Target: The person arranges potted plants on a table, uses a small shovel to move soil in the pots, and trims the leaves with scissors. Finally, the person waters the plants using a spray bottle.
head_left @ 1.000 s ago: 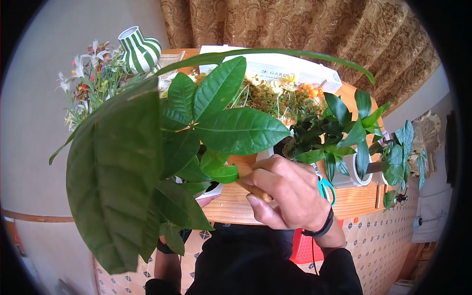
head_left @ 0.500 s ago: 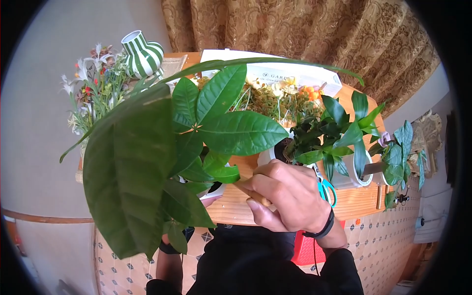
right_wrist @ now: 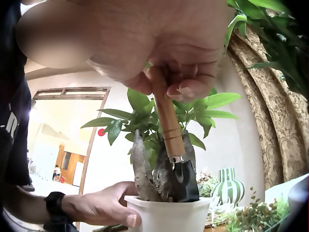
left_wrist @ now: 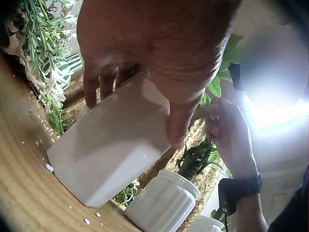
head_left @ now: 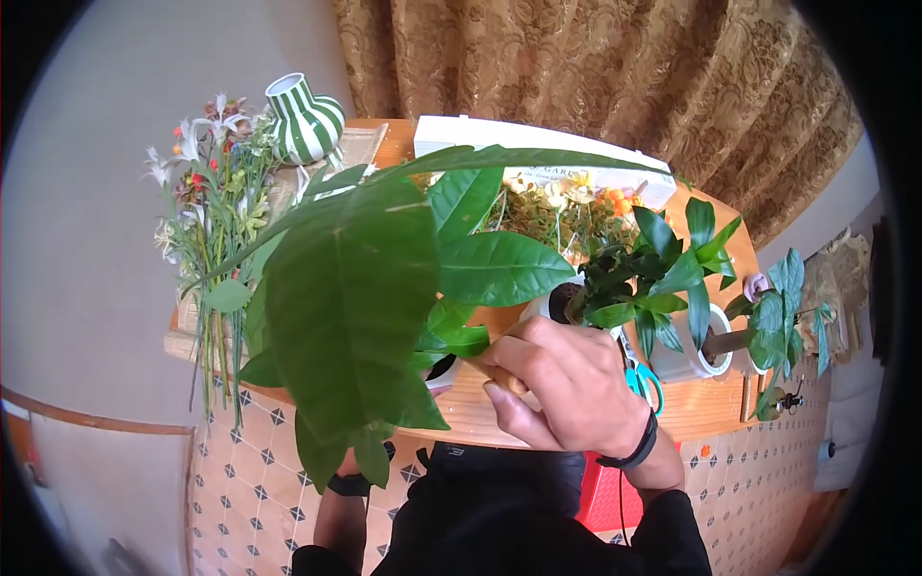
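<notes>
A plant with broad green leaves (head_left: 355, 278) and thick grey trunks (right_wrist: 141, 164) stands in a white angular pot (left_wrist: 111, 145). My left hand (left_wrist: 149, 53) grips this pot near its rim, thumb on one side and fingers on the other; leaves hide most of that hand in the head view. With my right hand (head_left: 576, 384) I hold a small trowel by its wooden handle (right_wrist: 168, 121). Its black blade (right_wrist: 184, 181) points down inside the rim, right beside the trunks, and its tip is hidden by the pot wall.
Right of the pot stand another potted plant (head_left: 663, 278), teal-handled scissors (head_left: 645, 384) and a white ribbed pot (left_wrist: 164, 200). Artificial flowers (head_left: 206, 182) and a striped vase (head_left: 305, 120) are at the left. A white box (head_left: 538, 149) lies at the back. White granules (left_wrist: 49, 167) dot the table.
The head view has shifted, so the table and things on it appear further right and lower. The large near leaf has swung right across the smaller leaves. Both hands keep their holds.
</notes>
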A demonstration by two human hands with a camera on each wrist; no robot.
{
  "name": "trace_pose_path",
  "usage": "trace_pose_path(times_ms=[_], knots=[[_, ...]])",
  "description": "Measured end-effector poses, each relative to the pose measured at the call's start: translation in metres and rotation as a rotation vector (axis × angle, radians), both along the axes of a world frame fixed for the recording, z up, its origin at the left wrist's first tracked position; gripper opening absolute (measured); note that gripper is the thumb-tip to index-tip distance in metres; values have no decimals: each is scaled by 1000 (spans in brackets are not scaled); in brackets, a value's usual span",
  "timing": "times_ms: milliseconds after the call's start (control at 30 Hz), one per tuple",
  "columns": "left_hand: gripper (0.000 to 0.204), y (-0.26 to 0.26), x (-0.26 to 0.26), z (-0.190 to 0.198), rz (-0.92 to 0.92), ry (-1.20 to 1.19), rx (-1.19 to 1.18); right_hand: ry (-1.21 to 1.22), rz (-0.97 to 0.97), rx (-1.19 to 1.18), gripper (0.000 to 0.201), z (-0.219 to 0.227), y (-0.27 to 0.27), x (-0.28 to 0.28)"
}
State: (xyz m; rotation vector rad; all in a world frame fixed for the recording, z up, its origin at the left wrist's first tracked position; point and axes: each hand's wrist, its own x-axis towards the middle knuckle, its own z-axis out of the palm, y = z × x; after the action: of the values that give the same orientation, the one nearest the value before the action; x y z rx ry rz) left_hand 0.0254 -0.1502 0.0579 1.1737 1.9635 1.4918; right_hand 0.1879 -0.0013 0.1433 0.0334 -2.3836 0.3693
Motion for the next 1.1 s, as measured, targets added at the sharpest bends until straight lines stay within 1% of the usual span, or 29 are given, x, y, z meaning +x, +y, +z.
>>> trace_pose_path(times_ms=[33,367,433,633,867,1100], knots=[[60,0,-1,0,0,6,1,12,-16,-10,29,0,0,0],[64,-4,-1,1,3,36,13,9,2,44,28,7,-2,-2],[65,-5,-1,2,4,40,17,-26,8,22,28,7,-1,-2],[67,-6,-1,1,5,65,33,-27,-6,-12,28,7,-1,2],[70,-4,-2,1,10,96,62,-6,-18,11,27,6,1,3],[75,5,4,7,-1,216,132,0,-20,-10,25,2,1,6]])
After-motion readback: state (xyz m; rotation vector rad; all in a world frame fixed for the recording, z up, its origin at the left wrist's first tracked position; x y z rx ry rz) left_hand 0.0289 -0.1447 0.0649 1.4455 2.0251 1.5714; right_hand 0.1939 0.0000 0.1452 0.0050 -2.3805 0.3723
